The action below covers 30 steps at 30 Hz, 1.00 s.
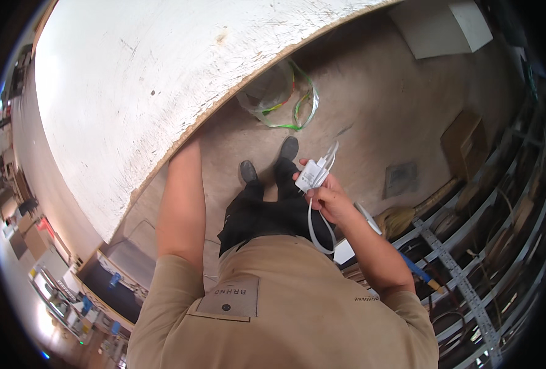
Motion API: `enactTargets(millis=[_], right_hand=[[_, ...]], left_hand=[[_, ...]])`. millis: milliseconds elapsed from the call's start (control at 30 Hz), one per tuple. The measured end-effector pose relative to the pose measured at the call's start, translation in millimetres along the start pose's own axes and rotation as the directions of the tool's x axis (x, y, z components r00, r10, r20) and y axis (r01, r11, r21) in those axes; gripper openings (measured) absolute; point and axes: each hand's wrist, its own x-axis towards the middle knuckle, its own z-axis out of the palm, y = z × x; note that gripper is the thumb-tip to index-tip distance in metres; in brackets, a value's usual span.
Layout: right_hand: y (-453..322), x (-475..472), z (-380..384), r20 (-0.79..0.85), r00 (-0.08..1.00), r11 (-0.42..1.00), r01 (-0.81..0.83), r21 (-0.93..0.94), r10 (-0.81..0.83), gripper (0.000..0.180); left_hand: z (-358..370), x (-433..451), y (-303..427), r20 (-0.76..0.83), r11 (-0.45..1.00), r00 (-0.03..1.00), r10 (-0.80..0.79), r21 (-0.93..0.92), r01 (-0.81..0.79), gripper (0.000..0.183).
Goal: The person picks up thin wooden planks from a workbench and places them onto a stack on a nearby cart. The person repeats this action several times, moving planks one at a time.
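Note:
My right hand is closed around a white plug-in power adapter and a folded white cable. A loop of the cable hangs below the fingers, beside my black trousers. The adapter bears small printed writing. My left forearm reaches under the edge of a worn white tabletop, which hides the left hand, so what it touches cannot be seen.
On the floor ahead lie a clear plastic bag with green and red edging and a cardboard box. A metal rack and a broom head stand to the right. An open wooden drawer is at lower left.

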Motion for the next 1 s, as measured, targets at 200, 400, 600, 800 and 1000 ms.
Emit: enactTargets(millis=[200, 400, 600, 800, 1000], right_hand=[[11.3, -5.0, 0.6, -0.103, 0.994, 0.985, -0.036, -0.17, 0.018, 0.06], [26.0, 2.8, 2.3, -0.301, 0.951, 0.834, -0.224, -0.504, 0.073, 0.026], [40.9, 22.6, -19.4, -0.416, 0.909, 0.653, -0.306, -0.693, -0.015, 0.025], [78.6, 78.9, -9.5, -0.407, 0.912, 0.449, -0.384, -0.807, 0.049, 0.033], [116.1, 211.3, 47.0, -0.236, 0.972, 0.406, -0.22, -0.887, 0.013, 0.03]], left_hand=[[31.2, -0.7, 2.1, -0.011, 1.0, 1.0, 0.005, 0.024, -0.005, 0.029], [3.0, -60.6, -58.7, 0.216, 0.993, 0.975, -0.062, 0.11, 0.039, 0.025], [-138.6, -224.3, -160.9, 0.378, 0.981, 0.906, -0.189, 0.12, 0.155, 0.019], [-335.5, -343.0, -241.4, 0.043, 0.989, 0.99, -0.137, -0.043, 0.139, 0.042], [-457.2, -430.4, -227.5, -0.524, 0.906, 0.852, -0.006, -0.362, -0.217, 0.073]])
